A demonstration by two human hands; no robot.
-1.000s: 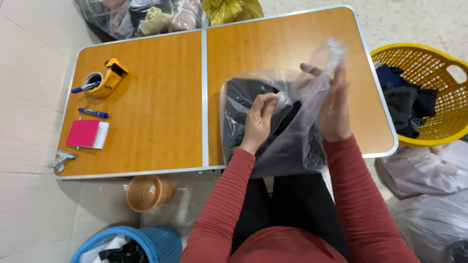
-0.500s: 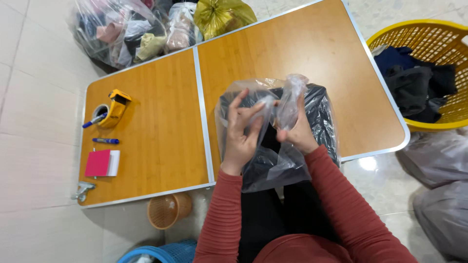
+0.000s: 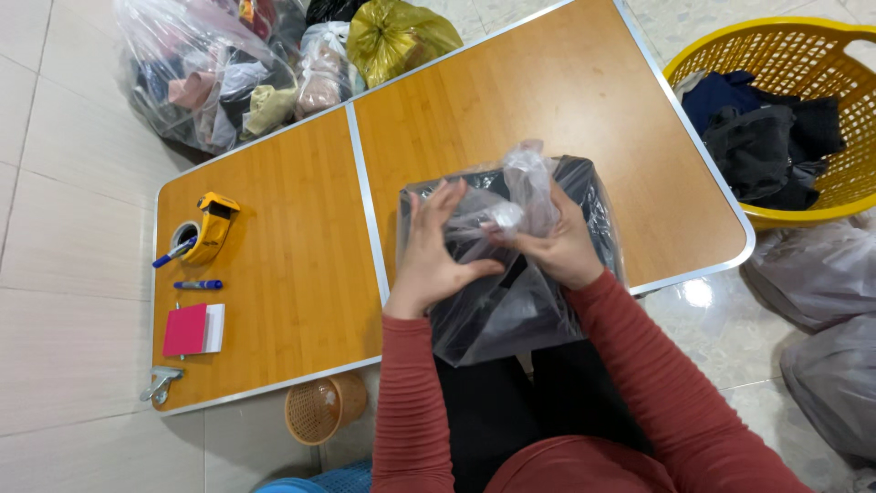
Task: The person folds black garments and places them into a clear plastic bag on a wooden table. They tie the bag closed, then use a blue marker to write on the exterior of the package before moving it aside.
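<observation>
While both hands gather its neck, right hand [image 3: 557, 242] pinching, left hand [image 3: 438, 251] splayed, the clear plastic bag of dark clothing [image 3: 511, 274] overhangs the orange wooden bench [image 3: 292, 274]; thin film could tear or slip off.

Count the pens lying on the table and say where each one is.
2. One blue pen leans against the yellow tape dispenser; another blue pen lies just below it, above the red notepad. None seems hidden.

A second ago the clear plastic bag [image 3: 511, 274] was held up open; now both hands have bunched its top down, left hand [image 3: 438, 251] spread, right hand [image 3: 557, 242] gripping the twist.
</observation>
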